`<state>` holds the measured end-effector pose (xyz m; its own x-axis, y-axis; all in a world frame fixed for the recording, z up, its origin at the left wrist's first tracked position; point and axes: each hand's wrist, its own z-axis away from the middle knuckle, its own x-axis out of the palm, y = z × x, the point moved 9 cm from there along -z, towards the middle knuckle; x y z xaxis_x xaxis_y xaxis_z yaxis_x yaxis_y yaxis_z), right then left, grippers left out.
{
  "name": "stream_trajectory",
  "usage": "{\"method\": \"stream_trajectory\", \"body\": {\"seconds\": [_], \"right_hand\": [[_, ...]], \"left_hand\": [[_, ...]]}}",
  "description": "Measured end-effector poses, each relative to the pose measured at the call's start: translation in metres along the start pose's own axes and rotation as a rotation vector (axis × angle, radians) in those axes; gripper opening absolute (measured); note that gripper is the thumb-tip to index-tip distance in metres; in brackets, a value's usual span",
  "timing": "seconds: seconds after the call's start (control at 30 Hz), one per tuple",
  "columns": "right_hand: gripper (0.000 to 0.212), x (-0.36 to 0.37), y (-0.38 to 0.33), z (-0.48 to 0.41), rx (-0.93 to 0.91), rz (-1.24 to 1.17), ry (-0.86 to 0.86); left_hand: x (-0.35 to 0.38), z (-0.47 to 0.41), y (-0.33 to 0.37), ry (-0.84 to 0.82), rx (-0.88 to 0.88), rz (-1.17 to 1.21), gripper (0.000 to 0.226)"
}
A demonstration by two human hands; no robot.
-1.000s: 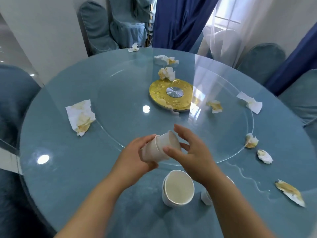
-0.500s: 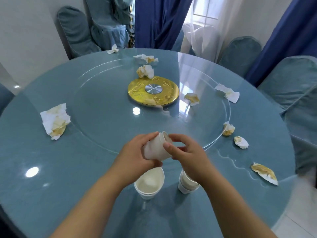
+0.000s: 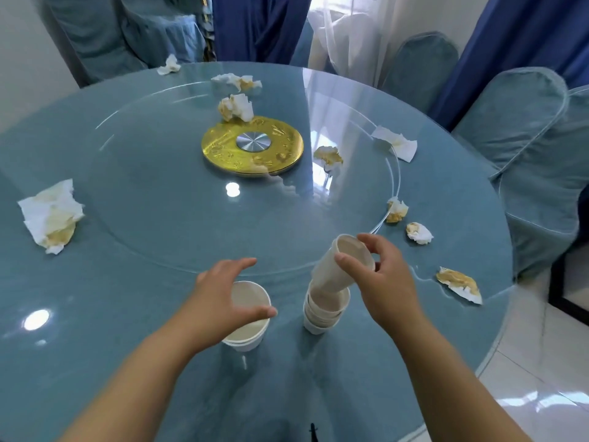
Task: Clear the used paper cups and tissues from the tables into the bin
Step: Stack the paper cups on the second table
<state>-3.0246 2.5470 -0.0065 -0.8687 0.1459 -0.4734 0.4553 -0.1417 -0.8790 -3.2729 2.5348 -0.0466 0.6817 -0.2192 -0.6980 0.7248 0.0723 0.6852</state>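
Banquet-room setting: blue curtains (image 3: 255, 27) and covered chairs (image 3: 526, 138) ring a round worktop (image 3: 127, 314) of blue cloth under glass. It carries a glass turntable (image 3: 159, 193) on a gold hub (image 3: 252, 148). No bin is in view.

Far left: a large stained tissue (image 3: 51, 215) lies crumpled near the edge, well apart from the cups. Three far tissues (image 3: 236, 106) lie beyond the hub.

Left of centre: the left grip (image 3: 220, 291) is spread over a short nest of cups (image 3: 250, 301) standing upright near the front edge. Its thumb is at the near rim and its fingers reach uncurled across the mouth. It encloses nothing.

Right of centre: the right grip (image 3: 382, 282) pinches a tilted cup (image 3: 325, 275) at the rim, thumb on the near side and fingers on the far side. The cup's base sits in the mouth of a standing stack (image 3: 322, 317). Whether the tilted piece is one cup or several nested cannot be told.

Right: five scattered tissues (image 3: 459, 283) run from the turntable to the worktop edge.

Handling assessment: the paper cups are judged very light, thin-walled and easily crushed. The rim is the stiffest part, so a hold there or low around a nested stack is advised. Nests slide apart if tipped, so they should be carried upright or supported from below. The tissues are soft, light and soiled, and are best gathered by a loose pinch or bunched into a cup. The glass surface looks slick, so an upright stack could skid if nudged.
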Motion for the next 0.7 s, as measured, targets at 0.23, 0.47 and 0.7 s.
{"method": "stream_trajectory", "body": {"seconds": [0.23,0.47,0.7], "right_hand": [[0.069,0.029,0.020,0.006,-0.020,0.247,-0.177],[0.069,0.044,0.033,0.018,-0.057,0.144,-0.212],[0.089,0.051,0.063,0.025,-0.023,0.062,-0.161]], "left_hand": [[0.013,0.001,-0.024,-0.007,-0.043,0.110,0.081],[0.014,0.014,-0.031,0.050,-0.023,0.276,0.102],[0.025,0.022,-0.046,0.055,0.007,0.312,0.111]]}}
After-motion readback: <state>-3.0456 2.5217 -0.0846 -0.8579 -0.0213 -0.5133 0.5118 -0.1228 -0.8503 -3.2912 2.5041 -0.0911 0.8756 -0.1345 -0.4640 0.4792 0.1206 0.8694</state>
